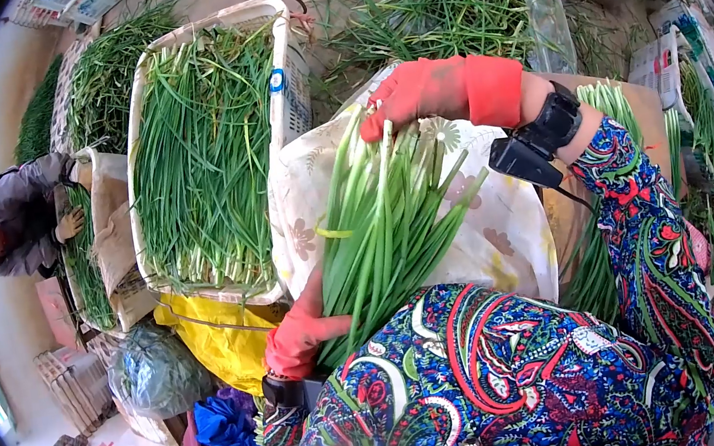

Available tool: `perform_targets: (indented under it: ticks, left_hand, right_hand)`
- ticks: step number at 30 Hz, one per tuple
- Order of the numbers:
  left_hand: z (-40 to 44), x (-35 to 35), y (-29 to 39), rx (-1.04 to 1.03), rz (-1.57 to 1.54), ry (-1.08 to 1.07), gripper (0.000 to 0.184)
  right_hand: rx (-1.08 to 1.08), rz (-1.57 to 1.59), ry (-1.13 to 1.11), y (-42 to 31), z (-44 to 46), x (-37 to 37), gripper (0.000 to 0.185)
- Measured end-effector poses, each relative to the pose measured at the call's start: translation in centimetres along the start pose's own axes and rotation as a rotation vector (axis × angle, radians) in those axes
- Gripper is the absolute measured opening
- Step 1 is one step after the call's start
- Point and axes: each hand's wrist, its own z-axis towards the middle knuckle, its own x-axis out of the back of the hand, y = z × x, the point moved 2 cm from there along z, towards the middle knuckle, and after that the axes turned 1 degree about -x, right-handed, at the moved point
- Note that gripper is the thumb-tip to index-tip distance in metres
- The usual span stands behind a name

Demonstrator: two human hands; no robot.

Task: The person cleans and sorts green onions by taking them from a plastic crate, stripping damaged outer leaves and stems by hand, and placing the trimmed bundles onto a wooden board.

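Note:
A loose bunch of garlic chives (385, 228) with pale stem ends and green leaves lies across my lap. My left hand (301, 333), in a red rubber glove, is closed around the leafy lower part, with the thumb over the leaves. At the pale upper ends, my right hand (421, 95), also red-gloved, has its fingers bent and pinched on a few stems. A yellowed leaf (334, 233) sticks out at the bunch's left side. Beneath the bunch is a flower-patterned cloth (496, 176).
A white crate (286, 41) packed with chives stands to the left, beyond a yellow bag (217, 334). Loose chives (438, 20) are heaped ahead. Farther left, another person (27, 214) bends over a crate. More chives (610, 105) lie at my right.

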Motion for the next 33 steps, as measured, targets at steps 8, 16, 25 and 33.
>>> perform_targets:
  ticks: [8,16,25,33]
  left_hand:
    - [-0.2,-0.7,-0.3,0.062,-0.074,0.167,0.075]
    - [-0.2,-0.2,-0.9,-0.009,0.001,0.147,0.077]
    - [0.5,-0.7,-0.7,0.028,0.015,0.101,0.083]
    - [0.4,-0.7,-0.9,-0.021,-0.02,0.124,0.084]
  right_hand:
    - [0.079,-0.099,0.29,-0.1,0.2,2.5,0.016]
    - [0.038,-0.103,1.099,12.0,-7.9,28.5,0.031]
    - [-0.171,-0.183,0.038,0.6,-1.6,-1.2,0.028]
    - [0.127,-0.077,0.202,3.2,0.6,2.3,0.021]
